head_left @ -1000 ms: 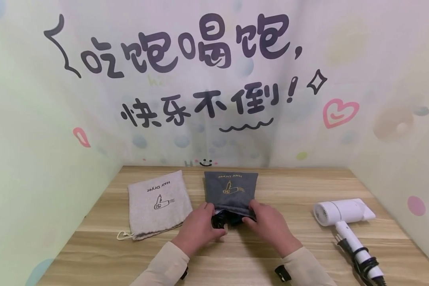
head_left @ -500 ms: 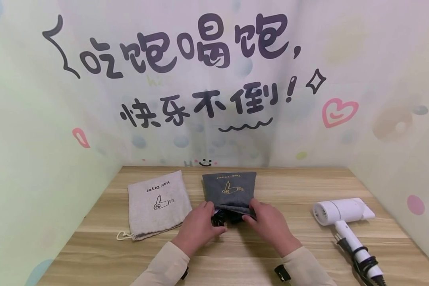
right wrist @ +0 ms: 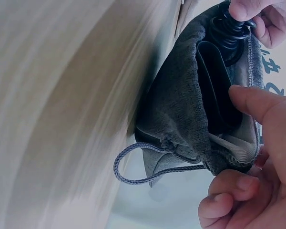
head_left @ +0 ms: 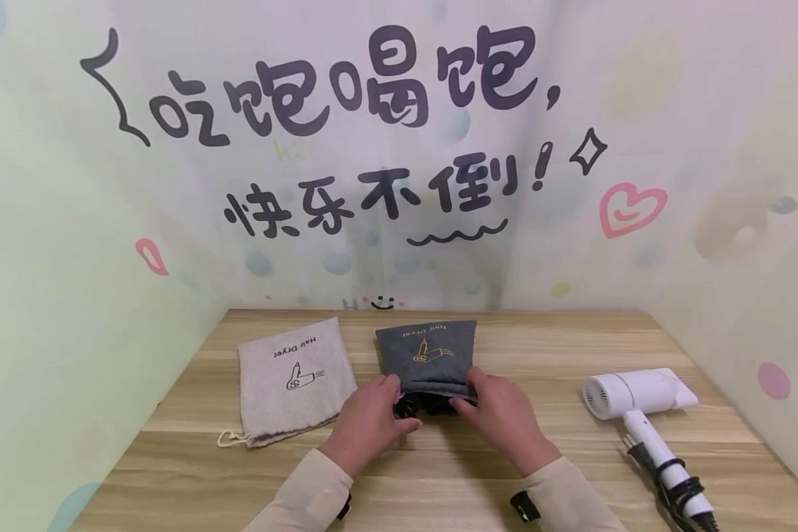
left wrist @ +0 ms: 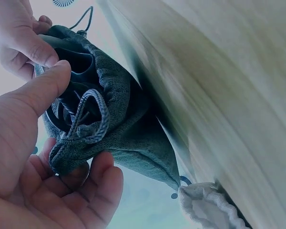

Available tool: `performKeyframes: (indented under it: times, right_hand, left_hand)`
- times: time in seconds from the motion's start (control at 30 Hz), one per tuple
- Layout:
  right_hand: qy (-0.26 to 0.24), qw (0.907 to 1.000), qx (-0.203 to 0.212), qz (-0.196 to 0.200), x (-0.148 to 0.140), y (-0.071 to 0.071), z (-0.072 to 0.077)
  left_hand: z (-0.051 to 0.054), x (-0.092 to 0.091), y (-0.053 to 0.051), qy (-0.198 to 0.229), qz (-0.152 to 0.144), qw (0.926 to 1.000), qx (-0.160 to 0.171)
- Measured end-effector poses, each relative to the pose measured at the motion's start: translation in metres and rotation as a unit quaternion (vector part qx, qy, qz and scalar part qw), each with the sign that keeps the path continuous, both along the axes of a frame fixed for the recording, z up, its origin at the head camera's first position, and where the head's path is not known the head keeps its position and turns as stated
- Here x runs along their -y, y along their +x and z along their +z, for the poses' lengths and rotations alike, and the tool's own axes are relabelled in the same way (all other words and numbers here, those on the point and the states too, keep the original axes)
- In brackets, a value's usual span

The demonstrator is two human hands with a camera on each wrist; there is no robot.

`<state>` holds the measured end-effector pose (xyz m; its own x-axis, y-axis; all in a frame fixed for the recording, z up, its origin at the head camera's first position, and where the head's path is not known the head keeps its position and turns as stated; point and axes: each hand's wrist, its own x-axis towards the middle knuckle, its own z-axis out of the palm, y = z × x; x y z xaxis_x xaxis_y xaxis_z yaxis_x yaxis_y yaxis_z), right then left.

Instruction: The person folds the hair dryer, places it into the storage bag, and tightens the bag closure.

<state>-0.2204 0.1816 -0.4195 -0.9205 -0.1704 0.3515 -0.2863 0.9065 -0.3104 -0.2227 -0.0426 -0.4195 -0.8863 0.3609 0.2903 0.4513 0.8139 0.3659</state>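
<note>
A dark grey drawstring bag (head_left: 428, 369) printed "Hair Dryer" lies mid-table, mouth toward me. My left hand (head_left: 370, 423) grips the left corner of its mouth, fingers curled by the rim, thumb over the opening. At the right corner, my right hand (head_left: 508, 425) holds the rim with curled fingers. Its thumb touches a flat black piece (right wrist: 217, 86) inside the mouth in the right wrist view. Beside that piece sits a coiled black cord (right wrist: 227, 33), near the left thumb. A grey drawstring loop (left wrist: 101, 114) hangs at the left corner. Deeper contents are hidden.
A beige drawstring bag (head_left: 295, 395) lies flat on the wooden table (head_left: 193, 473) to the left. At the right rests a white hair dryer (head_left: 638, 393), black cord wound round its handle. A printed curtain (head_left: 386, 273) hangs behind the table.
The grey bag's front panel tips up and looks shorter. Less of the black contents shows at its mouth. Both hands stay at the rim with only slight shifts.
</note>
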Motion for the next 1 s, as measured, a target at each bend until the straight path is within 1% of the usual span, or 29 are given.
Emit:
performKeyframes:
  times: [0.23, 0.5, 0.73, 0.9, 1.0]
  right_hand:
    - [0.005, 0.9999, -0.011, -0.010, 0.0006, -0.0005, 0.0014]
    - [0.002, 0.9998, -0.012, -0.017, 0.0016, -0.0010, 0.0005]
    - [0.016, 0.9996, -0.011, -0.020, 0.0016, -0.0018, 0.0001]
    - [0.027, 0.9994, -0.015, -0.011, 0.0004, -0.0017, -0.0031]
    - [0.033, 0.9994, -0.009, -0.003, -0.0004, -0.0008, -0.0045]
  left_hand:
    - [0.0004, -0.0001, 0.0002, 0.003, -0.004, 0.9999, -0.010]
    - [-0.0001, -0.0004, -0.0009, 0.011, -0.006, 0.9997, -0.019]
    - [-0.0012, 0.0008, -0.0016, 0.017, -0.012, 0.9975, -0.068]
    - [-0.0017, 0.0020, -0.0019, 0.012, -0.021, 0.9976, -0.065]
    - [-0.0024, 0.0031, -0.0020, 0.003, -0.025, 0.9978, -0.061]
